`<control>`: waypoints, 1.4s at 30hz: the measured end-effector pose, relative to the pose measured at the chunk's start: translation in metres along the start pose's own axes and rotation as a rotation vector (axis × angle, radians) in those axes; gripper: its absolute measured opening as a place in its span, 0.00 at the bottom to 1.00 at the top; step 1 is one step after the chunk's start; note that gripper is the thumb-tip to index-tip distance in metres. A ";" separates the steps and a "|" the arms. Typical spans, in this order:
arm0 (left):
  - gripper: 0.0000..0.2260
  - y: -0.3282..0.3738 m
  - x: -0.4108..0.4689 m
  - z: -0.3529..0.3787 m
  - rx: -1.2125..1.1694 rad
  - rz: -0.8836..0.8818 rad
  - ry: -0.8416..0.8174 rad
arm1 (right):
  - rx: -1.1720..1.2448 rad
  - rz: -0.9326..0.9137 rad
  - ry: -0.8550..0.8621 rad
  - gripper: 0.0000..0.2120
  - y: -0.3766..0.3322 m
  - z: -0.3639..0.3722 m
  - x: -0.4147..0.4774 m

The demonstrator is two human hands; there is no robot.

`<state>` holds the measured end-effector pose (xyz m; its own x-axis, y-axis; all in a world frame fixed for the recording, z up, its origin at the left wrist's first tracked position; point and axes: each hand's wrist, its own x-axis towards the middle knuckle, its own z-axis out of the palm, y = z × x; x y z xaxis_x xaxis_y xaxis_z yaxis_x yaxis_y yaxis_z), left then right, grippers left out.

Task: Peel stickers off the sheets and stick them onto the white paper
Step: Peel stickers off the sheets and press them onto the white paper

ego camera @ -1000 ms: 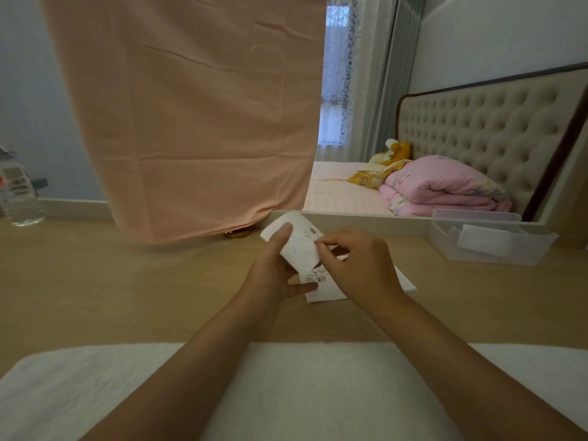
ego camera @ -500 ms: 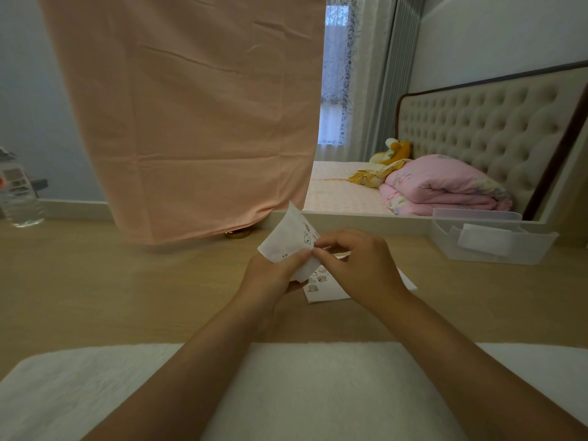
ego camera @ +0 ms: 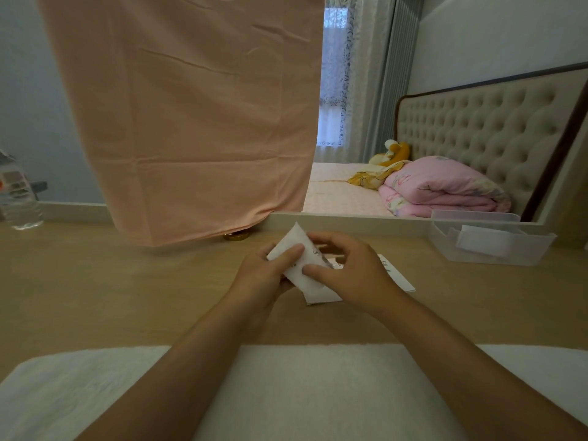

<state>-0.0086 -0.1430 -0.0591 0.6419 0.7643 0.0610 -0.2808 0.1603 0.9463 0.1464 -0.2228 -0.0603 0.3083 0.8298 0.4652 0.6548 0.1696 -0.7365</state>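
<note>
A small white sticker sheet [ego camera: 297,248] with little printed figures is held up just above the wooden desk, tilted on edge. My left hand [ego camera: 265,275] grips its left side, thumb across the front. My right hand [ego camera: 348,275] pinches the sheet's right part with thumb and fingers; the fingertips hide whether a sticker is lifted. Under both hands lies the white paper [ego camera: 397,276] flat on the desk, with a few small stickers showing near its far edge; most of it is covered by my right hand.
A clear plastic tray [ego camera: 490,253] holding a white pad stands at the right. A water bottle [ego camera: 19,198] stands at the far left. A pink cloth [ego camera: 191,122] hangs over the desk's back, a gold lid [ego camera: 236,236] below it. White towel [ego camera: 318,393] along the near edge.
The sticker sheet has been turned and tipped lower in my hands. My left thumb moved up across its front and my right hand shifted its pinch lower on the sheet.
</note>
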 end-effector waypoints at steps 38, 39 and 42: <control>0.04 0.000 0.003 -0.017 0.817 0.426 -0.039 | 0.030 0.031 0.011 0.04 0.007 -0.018 -0.001; 0.04 0.001 0.003 -0.017 0.845 0.439 -0.026 | 0.040 0.037 0.004 0.05 0.007 -0.018 -0.001; 0.05 0.002 0.005 -0.016 0.984 0.507 0.006 | 0.082 0.026 -0.002 0.07 0.005 -0.017 -0.001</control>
<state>-0.0173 -0.1286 -0.0620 0.6088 0.6044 0.5139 0.1814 -0.7367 0.6515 0.1608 -0.2312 -0.0561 0.3232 0.8357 0.4441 0.5880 0.1903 -0.7861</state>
